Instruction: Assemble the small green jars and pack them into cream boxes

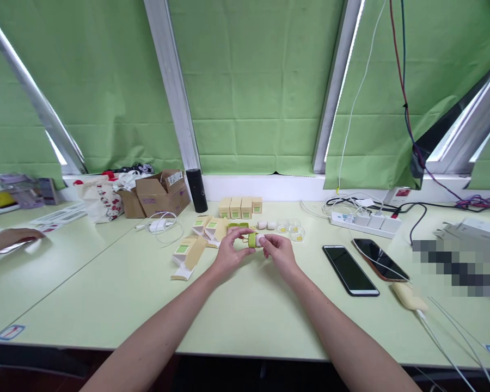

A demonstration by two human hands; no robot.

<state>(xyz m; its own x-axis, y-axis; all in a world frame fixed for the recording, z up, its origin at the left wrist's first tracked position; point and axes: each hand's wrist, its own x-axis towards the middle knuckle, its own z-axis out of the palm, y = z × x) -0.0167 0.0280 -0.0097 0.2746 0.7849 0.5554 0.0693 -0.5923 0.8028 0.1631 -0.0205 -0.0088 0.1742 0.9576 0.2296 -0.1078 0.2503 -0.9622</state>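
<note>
Over the middle of the table, my left hand [230, 253] is closed on the green end of a small green-and-pale-pink cylinder [252, 240]. From the other side my right hand [281, 252] pinches its pale end between thumb and fingers. Just behind my hands lie green pieces [240, 224], two pale pink pieces [267, 224] and several clear plastic cups [291, 228] with yellow spots inside. To the left are opened cream cartons [189, 253] with green labels, their flaps spread. Several closed small cartons [240, 208] stand in a row farther back.
A black bottle [196, 190], a cardboard box [163, 195] and a cloth bag [102, 200] stand at the back left. Two phones [350, 270], a yellow charger [409, 296] and a power strip [365, 224] with cables lie right. Another person's hand [14, 239] rests far left.
</note>
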